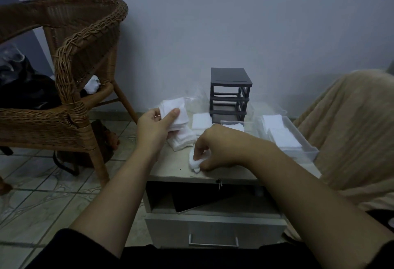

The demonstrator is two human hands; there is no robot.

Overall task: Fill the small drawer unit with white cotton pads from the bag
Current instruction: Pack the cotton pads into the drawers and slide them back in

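My right hand (213, 147) pinches loose pads (195, 162) at the near tabletop (170, 169) edge, drawer (307, 153) far-right of it; left hand (153, 128) grips a stack (173, 110).

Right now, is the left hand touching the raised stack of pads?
Touching. Head view: the left hand grips the raised stack of pads, thumb across its front.

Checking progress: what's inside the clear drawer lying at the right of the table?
Two stacks of white cotton pads lie in the clear drawer, one behind the other. Its floor beneath them is covered.
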